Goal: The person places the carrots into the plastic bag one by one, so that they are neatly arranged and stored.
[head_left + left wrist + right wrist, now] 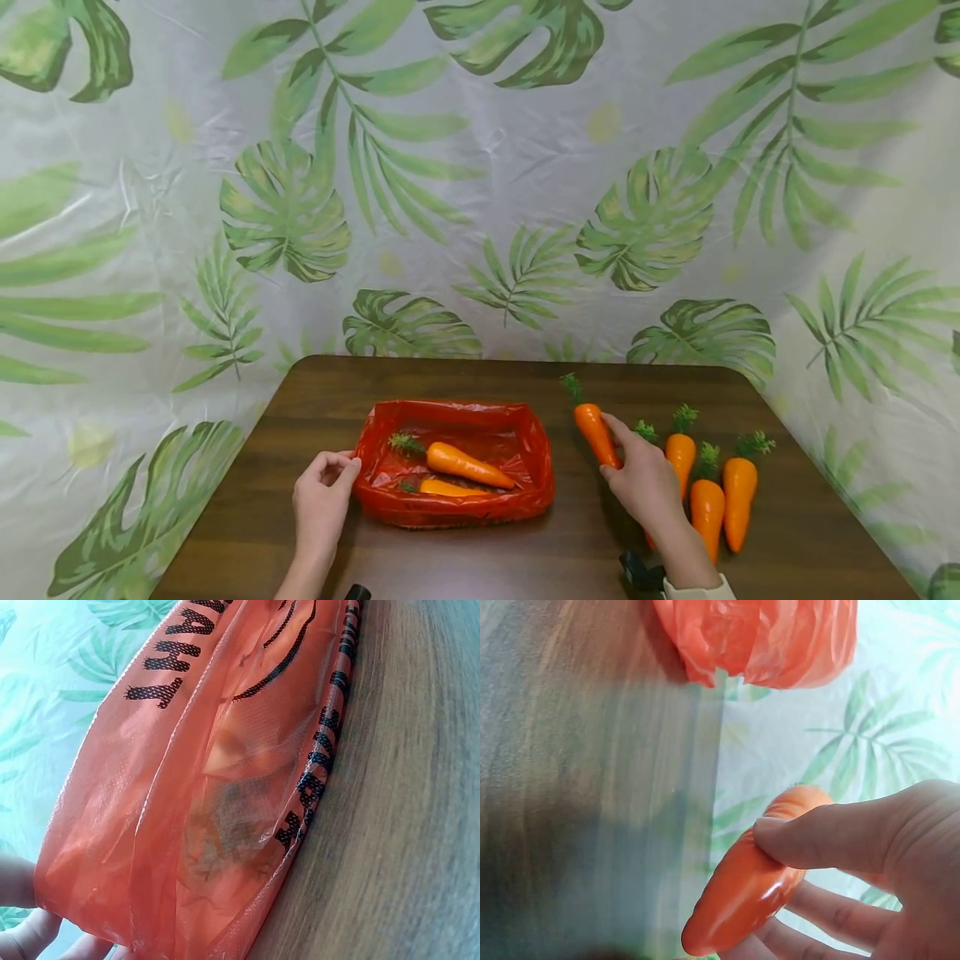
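Observation:
A red plastic bag (pixel 450 515) lies spread open like a basin on the table, with two carrots (pixel 468 465) inside, their green tops to the left. My left hand (pixel 324 498) pinches the bag's left edge between thumb and fingers; the left wrist view shows the bag's printed side (pixel 112 810) and fingertips at its rim. To the right of the bag, my right hand (pixel 647 477) grips a carrot (pixel 595 429) with its green top pointing away. In the right wrist view the thumb lies across that carrot (pixel 739 892), which is held above the table.
Several more carrots (pixel 738 500) lie at the right of the brown wooden table (pixel 465 379), beside and partly behind my right hand. A leaf-patterned sheet (pixel 525 192) hangs behind the table's far edge.

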### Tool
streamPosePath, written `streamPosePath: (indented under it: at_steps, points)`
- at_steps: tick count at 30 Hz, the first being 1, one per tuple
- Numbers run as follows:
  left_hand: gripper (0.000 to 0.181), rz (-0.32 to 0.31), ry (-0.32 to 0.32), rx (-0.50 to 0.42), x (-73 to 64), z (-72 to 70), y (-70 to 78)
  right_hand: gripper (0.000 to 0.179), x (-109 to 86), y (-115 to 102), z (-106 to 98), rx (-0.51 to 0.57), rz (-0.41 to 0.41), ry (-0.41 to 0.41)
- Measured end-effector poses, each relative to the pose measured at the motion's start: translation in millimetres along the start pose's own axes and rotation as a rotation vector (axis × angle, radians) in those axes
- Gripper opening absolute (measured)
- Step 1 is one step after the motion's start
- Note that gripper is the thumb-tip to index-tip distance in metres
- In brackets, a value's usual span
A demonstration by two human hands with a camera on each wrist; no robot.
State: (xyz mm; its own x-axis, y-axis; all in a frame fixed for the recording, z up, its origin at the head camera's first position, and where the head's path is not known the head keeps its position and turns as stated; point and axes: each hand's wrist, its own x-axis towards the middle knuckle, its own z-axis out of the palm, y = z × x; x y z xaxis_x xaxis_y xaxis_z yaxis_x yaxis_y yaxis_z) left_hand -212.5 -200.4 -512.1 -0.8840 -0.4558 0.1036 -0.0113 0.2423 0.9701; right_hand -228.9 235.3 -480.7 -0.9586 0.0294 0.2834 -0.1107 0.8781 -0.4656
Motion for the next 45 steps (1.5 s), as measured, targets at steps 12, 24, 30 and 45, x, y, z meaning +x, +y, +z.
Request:
streamPosePath:
  at_steps: [12, 24, 30, 45]
  points:
    - [0.019, 0.009, -0.003, -0.006, 0.7, -0.3, 0.6, 0.083, 9.3, -14.9, -6.2, -0.006, -0.035, 0.033]
    - [0.015, 0.01, 0.01, -0.005, 0.1, 0.1, 0.6, 0.083, 15.4, -37.3, -8.9, 0.004, -0.048, 0.005]
    - [0.015, 0.023, 0.02, -0.005, 0.1, -0.3, -0.5, 0.083, 17.5, -48.8, -11.0, 0.021, -0.082, 0.013]
    - [0.016, 0.016, 0.003, -0.006, 0.0, -0.3, 0.8, 0.081, 25.8, -85.4, -10.2, 0.044, -0.181, 0.012]
